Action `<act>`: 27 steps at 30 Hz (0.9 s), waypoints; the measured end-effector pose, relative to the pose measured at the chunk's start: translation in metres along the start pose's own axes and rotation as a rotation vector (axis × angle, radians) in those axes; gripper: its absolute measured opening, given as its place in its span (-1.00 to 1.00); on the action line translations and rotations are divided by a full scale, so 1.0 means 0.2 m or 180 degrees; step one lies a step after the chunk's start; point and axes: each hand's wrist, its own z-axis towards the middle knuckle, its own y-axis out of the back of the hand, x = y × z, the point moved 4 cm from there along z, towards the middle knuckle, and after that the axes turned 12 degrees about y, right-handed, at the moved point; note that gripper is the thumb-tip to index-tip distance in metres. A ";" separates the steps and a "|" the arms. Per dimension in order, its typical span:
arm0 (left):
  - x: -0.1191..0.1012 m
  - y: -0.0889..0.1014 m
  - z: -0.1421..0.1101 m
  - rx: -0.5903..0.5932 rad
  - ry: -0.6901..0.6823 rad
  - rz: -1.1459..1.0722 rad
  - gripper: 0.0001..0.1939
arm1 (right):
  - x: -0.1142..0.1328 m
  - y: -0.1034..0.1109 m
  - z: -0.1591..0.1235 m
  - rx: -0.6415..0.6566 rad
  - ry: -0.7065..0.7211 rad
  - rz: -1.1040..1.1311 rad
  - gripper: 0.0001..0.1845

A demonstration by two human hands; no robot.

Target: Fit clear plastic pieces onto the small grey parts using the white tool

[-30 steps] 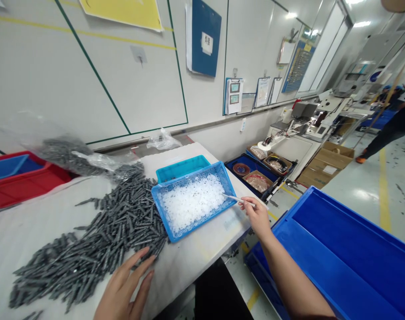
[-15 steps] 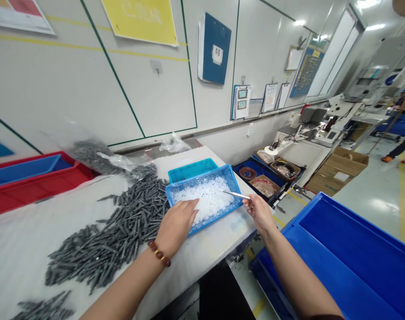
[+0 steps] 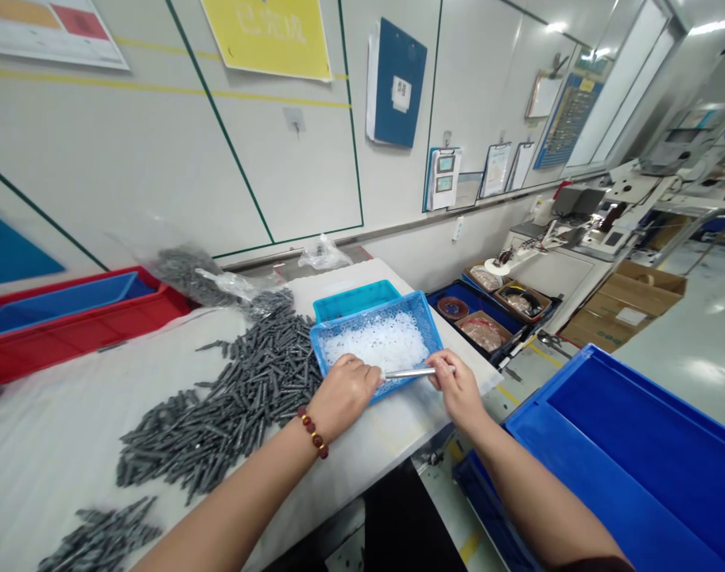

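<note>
On my feed there's a blue mesh basket (image 3: 429, 327) on the table (image 3: 70, 433), piled with white plastic bits (image 3: 378, 342), a teal tray (image 3: 356, 300) right behind it, and loose grey rods (image 3: 237, 397) just left. The right hand (image 3: 455, 389) pinches a thin silver rod (image 3: 413, 372) over the basket's front rim. The left hand (image 3: 344, 389) sits curled at that rim, though I can't quite tell if it's gripping anything.

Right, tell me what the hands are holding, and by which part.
The right hand pinches a slim metal rod by the end away from the left hand. That left hand is at the blue basket, over white pieces; whether it holds anything cannot be told.
</note>
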 end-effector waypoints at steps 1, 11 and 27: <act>-0.01 0.00 -0.02 -0.0040 -0.0004 -0.0093 -0.66 | 0.01 -0.02 -0.01 0.0022 0.0068 -0.0072 -0.63; -0.17 0.03 -0.08 0.0081 0.0007 -0.0591 -0.73 | 0.03 -0.21 -0.17 0.0798 0.0692 -0.0733 -0.54; -0.11 0.11 -0.17 -0.0694 0.0984 -0.1079 -0.62 | -0.03 0.26 -0.07 -0.0585 -0.0207 -0.0490 -0.55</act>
